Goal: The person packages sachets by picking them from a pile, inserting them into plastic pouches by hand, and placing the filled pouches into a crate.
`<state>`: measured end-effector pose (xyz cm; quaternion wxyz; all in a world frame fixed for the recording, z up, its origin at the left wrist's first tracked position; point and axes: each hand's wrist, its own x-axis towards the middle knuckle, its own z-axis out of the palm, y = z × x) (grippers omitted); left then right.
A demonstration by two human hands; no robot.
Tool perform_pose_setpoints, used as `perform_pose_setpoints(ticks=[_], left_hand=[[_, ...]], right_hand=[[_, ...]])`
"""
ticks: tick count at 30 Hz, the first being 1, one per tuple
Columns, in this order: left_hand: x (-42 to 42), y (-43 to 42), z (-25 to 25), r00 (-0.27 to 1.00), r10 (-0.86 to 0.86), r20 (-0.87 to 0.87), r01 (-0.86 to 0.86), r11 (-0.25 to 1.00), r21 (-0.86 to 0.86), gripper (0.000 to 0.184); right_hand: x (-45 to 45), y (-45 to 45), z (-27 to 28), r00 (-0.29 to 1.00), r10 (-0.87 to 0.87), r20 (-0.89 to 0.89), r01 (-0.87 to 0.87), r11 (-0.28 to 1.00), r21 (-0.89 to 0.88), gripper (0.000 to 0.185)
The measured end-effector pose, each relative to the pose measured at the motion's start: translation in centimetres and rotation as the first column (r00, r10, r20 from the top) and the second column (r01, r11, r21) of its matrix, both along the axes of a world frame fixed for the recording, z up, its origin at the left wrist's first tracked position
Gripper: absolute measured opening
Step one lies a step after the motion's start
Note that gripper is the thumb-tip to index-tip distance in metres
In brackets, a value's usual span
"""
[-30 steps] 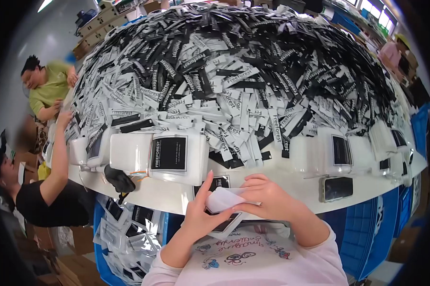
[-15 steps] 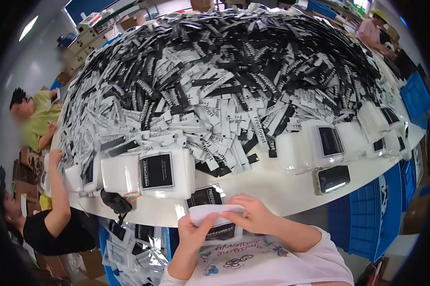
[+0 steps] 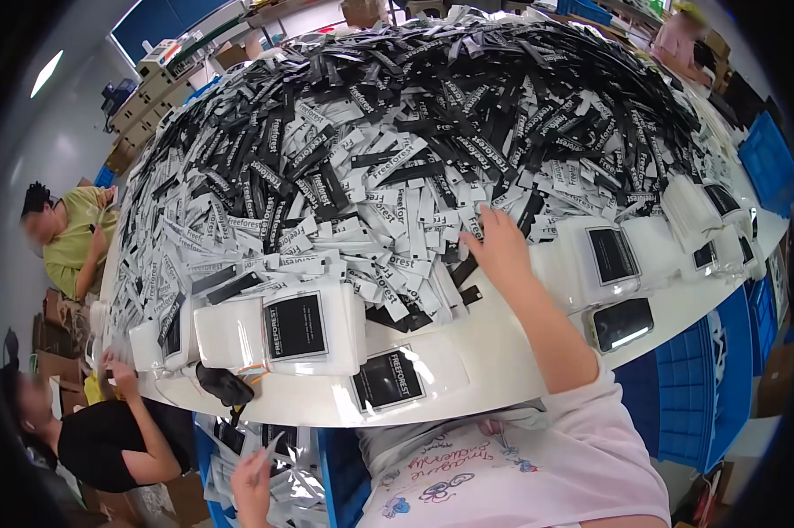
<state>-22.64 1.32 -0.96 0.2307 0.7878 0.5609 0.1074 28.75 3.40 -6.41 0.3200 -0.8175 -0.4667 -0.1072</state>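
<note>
My right hand (image 3: pixel 500 251) reaches over the near edge of the big heap of black and white Freeforest stick sachets (image 3: pixel 401 207). Its thumb and fingers are apart, and it holds no sachet that I can see. Low on the left, my left hand (image 3: pixel 252 482) is above the packed clear bags (image 3: pixel 282 480) in a blue bin (image 3: pixel 342 471). Its fingers are loosely parted, with their tips beside a bag. A clear bag with a black FREEFOREST card (image 3: pixel 390 378) lies flat on the table in front of me.
Stacks of clear bags (image 3: pixel 313 326) stand left, and more bag stacks (image 3: pixel 610 253) right. A black pouch-like thing (image 3: pixel 223 384) and a phone (image 3: pixel 621 323) lie near the table edge. Blue crates (image 3: pixel 683 396) stand right. Co-workers sit left (image 3: pixel 106 440) and far right (image 3: pixel 676 48).
The white packet between my hands has left them. My left hand has moved down left to the bin; my right hand has moved up to the sachets.
</note>
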Motion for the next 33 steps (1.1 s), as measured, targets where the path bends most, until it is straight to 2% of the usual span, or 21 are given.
perform_pose_setpoints(ticks=[1,3,4,5,6,7,8,10,12,13,17,20,23,24,25,27,28,29,30,31,33], left_hand=[[-0.7,-0.8,-1.2,0.99,0.059,-0.13,-0.052,0.997,0.052,0.05],[0.4,-1.5,-1.1,0.997,0.069,-0.041,-0.066,0.995,0.074,0.048],[1.4,-2.3,-1.2,0.997,0.076,0.004,-0.076,0.994,0.074,0.047],[3.0,-2.7,-1.1,0.973,0.164,0.163,-0.17,0.985,0.024,0.043],[4.5,-2.9,-1.4,0.97,0.136,0.201,-0.14,0.99,0.006,0.036],[6.2,-2.6,-2.0,0.963,0.107,0.246,-0.109,0.994,-0.005,0.029],[8.1,-2.3,-2.7,0.953,0.074,0.294,-0.075,0.997,-0.009,0.022],[12.7,-2.0,-3.8,0.916,-0.219,0.337,0.203,0.976,0.084,0.026],[17.4,-1.5,-4.4,0.779,-0.512,0.36,0.474,0.859,0.196,0.041],[19.8,-1.4,-3.7,0.787,-0.542,0.293,0.493,0.839,0.228,0.043],[23.0,-1.0,-6.1,0.774,-0.619,0.135,0.589,0.781,0.206,0.048],[22.5,-1.0,-7.6,0.747,-0.656,0.106,0.613,0.742,0.272,0.045],[21.9,-1.1,-7.9,0.746,-0.658,0.102,0.59,0.724,0.356,0.036],[21.8,-0.9,-8.0,0.746,-0.657,0.108,0.58,0.721,0.38,0.034],[21.7,-0.8,-7.8,0.753,-0.641,0.148,0.555,0.74,0.379,0.033],[21.8,-1.0,-7.4,0.76,-0.607,0.231,0.508,0.777,0.37,0.031],[21.8,-1.2,-7.2,0.761,-0.599,0.25,0.496,0.785,0.372,0.03],[21.8,-1.3,-6.9,0.757,-0.596,0.267,0.488,0.788,0.375,0.028],[22.0,-1.3,-6.8,0.752,-0.594,0.285,0.481,0.791,0.379,0.027],[22.0,-1.3,-6.7,0.752,-0.587,0.301,0.469,0.796,0.383,0.026],[22.0,-1.4,-6.8,0.755,-0.565,0.332,0.439,0.812,0.385,0.024]], right_hand=[[0.4,0.0,-0.2,0.995,0.029,-0.091,-0.027,0.999,0.021,0.028],[0.8,0.4,-0.4,0.959,0.09,-0.27,-0.074,0.995,0.068,0.028],[0.6,0.3,0.5,0.912,0.134,-0.387,-0.09,0.988,0.129,0.028],[0.1,-0.3,2.2,0.849,0.177,-0.498,-0.096,0.978,0.183,0.028],[-0.2,-0.7,3.4,0.772,0.221,-0.595,-0.092,0.966,0.24,0.028],[-0.2,-1.5,3.6,0.85,0.2,-0.487,-0.188,0.979,0.073,0.026],[-0.5,-1.7,3.5,0.863,0.28,-0.421,-0.328,0.944,-0.044,0.024],[-0.8,-2.1,2.3,0.84,0.443,-0.314,-0.53,0.793,-0.299,0.022],[-0.8,-1.5,-0.1,0.818,0.559,-0.138,-0.571,0.754,-0.325,0.022],[-0.9,-1.2,-0.7,0.79,0.611,-0.051,-0.589,0.732,-0.343,0.021],[-0.3,-0.3,1.2,0.799,0.601,-0.012,-0.468,0.609,-0.64,0.021],[-0.4,-0.3,2.8,0.848,0.513,0.129,-0.331,0.705,-0.628,0.019],[-0.4,-1.2,4.7,0.934,0.338,0.111,-0.3,0.916,-0.267,0.014],[-1.2,-2.3,6.4,0.937,0.349,-0.028,-0.348,0.937,0.044,0.012],[-2.3,-3.8,7.3,0.906,0.393,-0.16,-0.32,0.88,0.35,0.012],[-3.4,-7.2,5.1,0.91,0.408,-0.075,-0.283,0.742,0.608,0.017],[-4.6,-8.7,2.1,0.875,0.415,-0.249,-0.132,0.7,0.702,0.02],[-5.8,-10.0,-0.6,0.829,0.386,-0.404,-0.051,0.773,0.633,0.015],[-6.6,-10.5,-1.5,0.861,0.301,-0.409,-0.112,0.898,0.426,0.006],[-7.6,-11.7,-3.6,0.765,0.219,-0.606,-0.013,0.946,0.325,0.005],[-8.0,-12.8,-2.8,0.698,0.333,-0.634,0.088,0.839,0.537,0.007]])
